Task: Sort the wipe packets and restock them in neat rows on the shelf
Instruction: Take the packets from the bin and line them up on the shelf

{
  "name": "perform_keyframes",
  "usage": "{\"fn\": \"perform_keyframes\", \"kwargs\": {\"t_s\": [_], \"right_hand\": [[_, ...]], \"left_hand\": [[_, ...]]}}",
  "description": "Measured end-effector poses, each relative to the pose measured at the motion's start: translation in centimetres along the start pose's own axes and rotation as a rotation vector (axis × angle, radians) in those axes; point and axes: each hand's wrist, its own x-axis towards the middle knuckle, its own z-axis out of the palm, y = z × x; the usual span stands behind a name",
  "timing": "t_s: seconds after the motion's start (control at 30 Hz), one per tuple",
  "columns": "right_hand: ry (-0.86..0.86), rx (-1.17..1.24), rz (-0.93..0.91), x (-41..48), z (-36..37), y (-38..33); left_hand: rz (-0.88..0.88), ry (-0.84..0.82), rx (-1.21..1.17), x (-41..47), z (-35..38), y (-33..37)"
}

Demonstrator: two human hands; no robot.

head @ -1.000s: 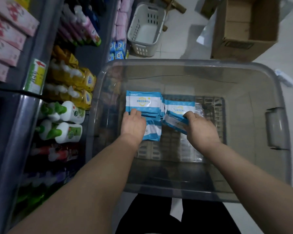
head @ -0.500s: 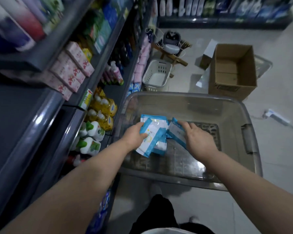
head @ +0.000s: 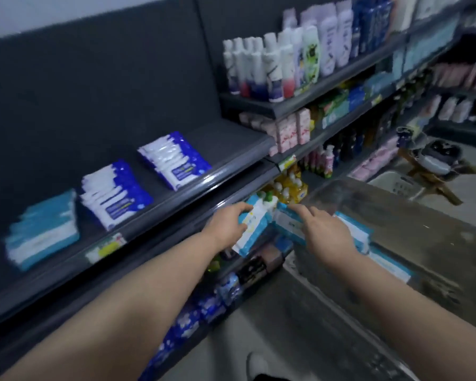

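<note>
My left hand (head: 227, 225) grips a stack of light-blue and white wipe packets (head: 252, 229), lifted above the clear plastic bin (head: 341, 193). My right hand (head: 323, 232) grips a second bunch of the same packets (head: 287, 221) beside it. More light-blue packets (head: 355, 229) show behind my right hand. On the dark shelf (head: 176, 193) to the left lie three stacks: a light-blue one (head: 43, 232) and two dark-blue and white ones (head: 114, 193) (head: 173, 159). The picture is blurred by motion.
Higher shelves to the right carry white bottles (head: 259, 70) and pink boxes (head: 289, 130). Lower shelves hold yellow and green bottles (head: 286, 188) and blue packs (head: 204, 306). A white basket (head: 404, 185) and a wooden stool stand on the floor beyond the bin.
Both hands have lifted their packets out of the bin and moved them up and left towards the shelf. My view has swung up from the bin to the shelves.
</note>
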Motion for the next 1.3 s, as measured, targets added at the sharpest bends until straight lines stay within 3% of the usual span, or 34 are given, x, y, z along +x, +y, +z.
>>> {"fn": "perform_keyframes", "kwargs": {"t_s": [0.23,0.63,0.93,1.07,1.2,1.3], "right_hand": [[0.101,0.037,-0.394,2.5,-0.7,-14.7],[0.095,0.131,-0.596,7.8,5.0,-39.3],[0.056,0.119,-0.595,12.0,6.7,-42.1],[0.014,0.191,-0.656,14.4,6.8,-42.9],[-0.073,0.198,-0.785,16.9,7.2,-45.1],[-0.134,0.184,-0.866,18.4,8.7,-47.4]], "left_hand": [[-0.229,0.290,0.078,-10.3,-10.8,-10.6],[-0.451,0.397,0.168,-20.0,-21.5,-33.6],[-0.382,0.394,0.033,-16.3,-22.4,-38.4],[-0.368,0.302,0.182,-14.3,-22.9,-39.1],[-0.411,0.382,0.318,-12.8,-24.1,-40.6],[-0.477,0.443,0.173,-12.2,-24.6,-42.1]]}}
